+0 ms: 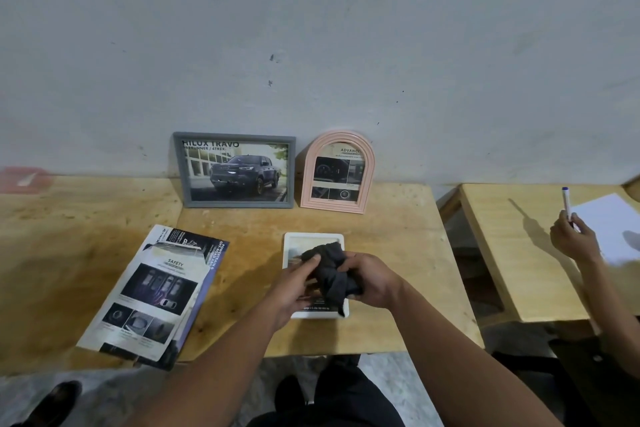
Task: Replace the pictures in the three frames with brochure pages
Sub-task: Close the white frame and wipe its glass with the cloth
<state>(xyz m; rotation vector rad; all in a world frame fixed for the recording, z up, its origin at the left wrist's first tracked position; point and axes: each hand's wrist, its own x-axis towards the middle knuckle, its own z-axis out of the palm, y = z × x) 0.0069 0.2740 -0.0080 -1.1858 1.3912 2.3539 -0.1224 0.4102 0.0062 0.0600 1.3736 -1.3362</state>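
Bunching a dark cloth (329, 276) between them, the left hand (294, 291) and right hand (372, 282) both grip it just above the white frame (313, 237), which lies flat on the worktop (398, 253), probably for wiping. Grey frame (239, 170) and pink arched frame (337, 172) lean upright against the wall, already showing brochure pages. Leftover brochure (149, 291) lies to the left, within reach.

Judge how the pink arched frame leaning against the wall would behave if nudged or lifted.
The pink arched frame stands near upright against the wall on a narrow base, so a nudge would probably tip it. It looks thin and moulded, so likely light and stiff. Its front seems glazed, so perhaps fragile if it falls on the table.
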